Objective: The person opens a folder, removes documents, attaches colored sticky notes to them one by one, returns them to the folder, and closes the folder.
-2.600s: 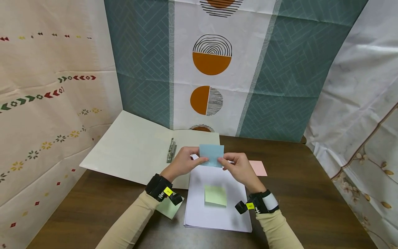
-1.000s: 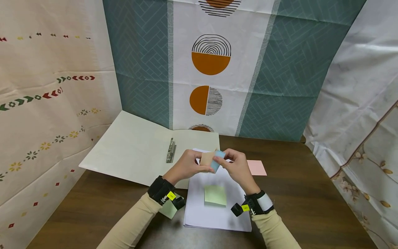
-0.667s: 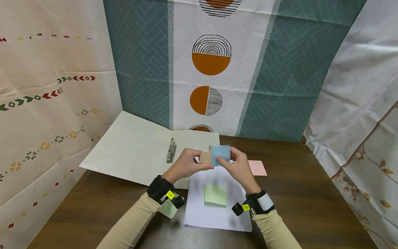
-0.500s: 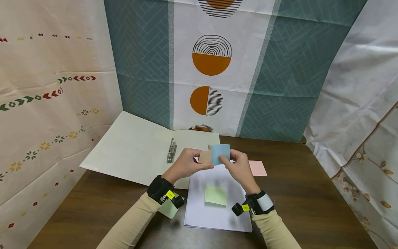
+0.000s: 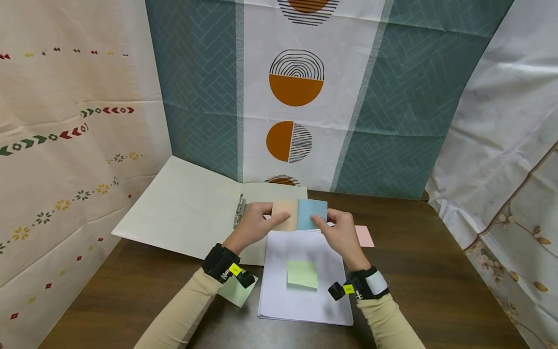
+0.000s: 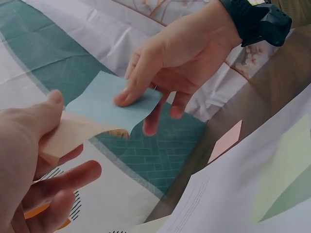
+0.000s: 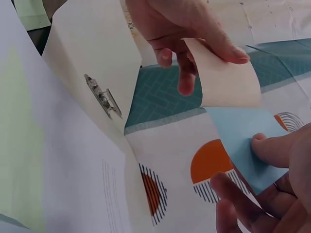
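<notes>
Side by side, a peach sticky note (image 5: 283,220) and a blue sticky note (image 5: 310,211) are held above the paper stack. Their inner edges meet; I cannot tell whether they are stuck together. My left hand (image 5: 252,227) pinches the peach note, thumb on its face. With thumb in front and fingers behind, my right hand (image 5: 343,235) pinches the blue note (image 6: 99,99). The right wrist view shows the peach note (image 7: 228,80) bending, its edge against the blue one. Below the hands, a light green sticky note (image 5: 302,274) lies on the white paper stack (image 5: 279,303).
An open white lever-arch file (image 5: 187,208) lies behind and left, its metal clip (image 5: 239,213) partly behind my left hand. A pink note (image 5: 364,236) sits right of the stack, and another green note (image 5: 239,291) by my left wrist. Patterned cloths (image 5: 205,97) hang around the wooden table (image 5: 418,261).
At first only the blue note showed, held between both hands. The peach note then appeared at its left; the hands have since moved apart and now more of both notes shows.
</notes>
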`<state>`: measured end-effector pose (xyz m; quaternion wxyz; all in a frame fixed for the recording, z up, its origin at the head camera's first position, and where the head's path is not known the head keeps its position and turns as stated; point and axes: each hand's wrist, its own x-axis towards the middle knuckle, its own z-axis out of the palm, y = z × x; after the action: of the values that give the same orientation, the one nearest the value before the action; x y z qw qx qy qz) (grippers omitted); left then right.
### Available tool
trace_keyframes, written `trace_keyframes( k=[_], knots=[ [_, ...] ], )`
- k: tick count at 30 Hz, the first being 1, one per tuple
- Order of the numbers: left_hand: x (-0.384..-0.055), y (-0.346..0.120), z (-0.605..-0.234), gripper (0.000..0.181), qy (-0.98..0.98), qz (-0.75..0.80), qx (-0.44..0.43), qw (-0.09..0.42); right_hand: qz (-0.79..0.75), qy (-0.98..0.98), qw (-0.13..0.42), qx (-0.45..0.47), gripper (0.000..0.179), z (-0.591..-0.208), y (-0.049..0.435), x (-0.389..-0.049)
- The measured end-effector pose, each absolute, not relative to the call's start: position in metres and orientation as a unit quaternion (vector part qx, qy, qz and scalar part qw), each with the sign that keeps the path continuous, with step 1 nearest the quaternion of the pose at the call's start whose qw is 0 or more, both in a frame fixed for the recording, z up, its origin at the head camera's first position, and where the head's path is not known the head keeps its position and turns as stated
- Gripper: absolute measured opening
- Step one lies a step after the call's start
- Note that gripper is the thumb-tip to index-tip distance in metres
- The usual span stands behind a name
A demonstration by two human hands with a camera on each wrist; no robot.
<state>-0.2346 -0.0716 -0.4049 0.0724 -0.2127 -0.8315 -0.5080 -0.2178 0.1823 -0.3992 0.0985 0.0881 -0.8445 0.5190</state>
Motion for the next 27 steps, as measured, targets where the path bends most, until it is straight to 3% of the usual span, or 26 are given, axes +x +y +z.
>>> trace_keyframes(
  k=[27],
  knots=[
    [-0.238, -0.086, -0.406, 0.028, -0.828, -0.519, -0.194, 0.088, 0.534, -0.836, 0.111, 0.059, 0.018, -0.392, 0.192, -0.220]
  ],
)
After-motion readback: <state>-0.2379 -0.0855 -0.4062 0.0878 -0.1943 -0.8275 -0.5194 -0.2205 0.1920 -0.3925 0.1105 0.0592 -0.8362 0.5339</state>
